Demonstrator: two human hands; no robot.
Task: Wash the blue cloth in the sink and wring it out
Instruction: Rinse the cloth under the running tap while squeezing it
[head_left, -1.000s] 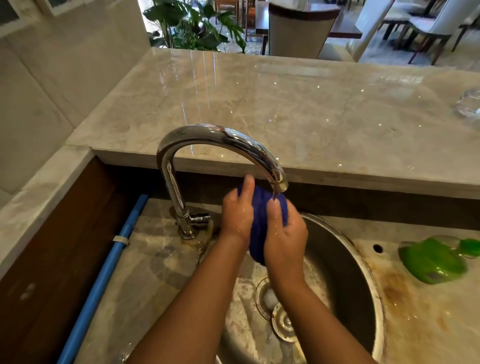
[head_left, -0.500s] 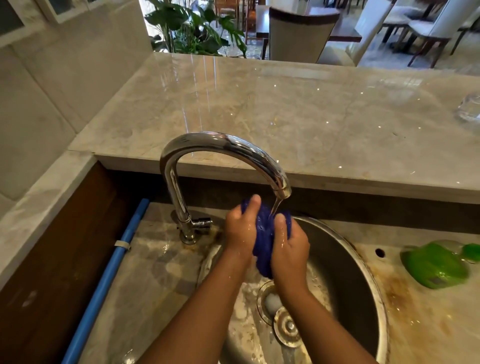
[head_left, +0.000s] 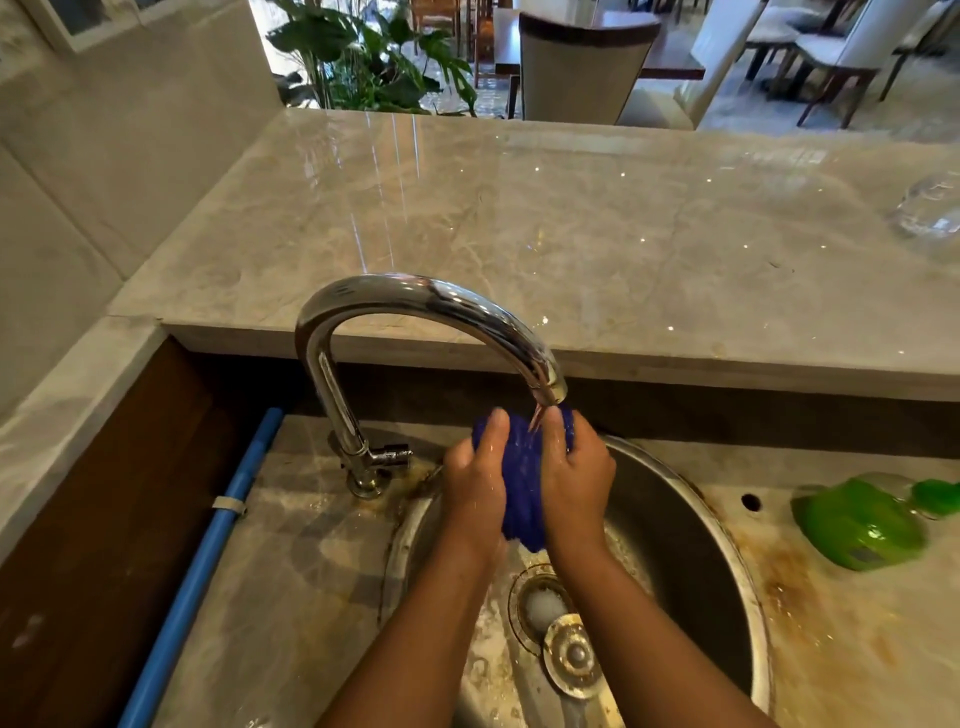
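Observation:
The blue cloth (head_left: 522, 483) is bunched into a wad between both my hands, right under the spout of the chrome tap (head_left: 415, 306), and water runs onto its top. My left hand (head_left: 475, 486) grips its left side with the thumb up. My right hand (head_left: 579, 480) grips its right side. Both hands are wet and hover over the round steel sink (head_left: 691, 551). Most of the cloth is hidden between my palms.
A drain with a loose metal strainer (head_left: 571, 652) lies at the sink bottom. A green bottle (head_left: 860, 522) lies on the stained counter at right. A blue pipe (head_left: 208, 561) runs along the left. A glass (head_left: 930, 213) stands on the raised marble ledge.
Both hands and the cloth dropped slightly below the spout and keep squeezing it under the running water. The view has tilted a little downward.

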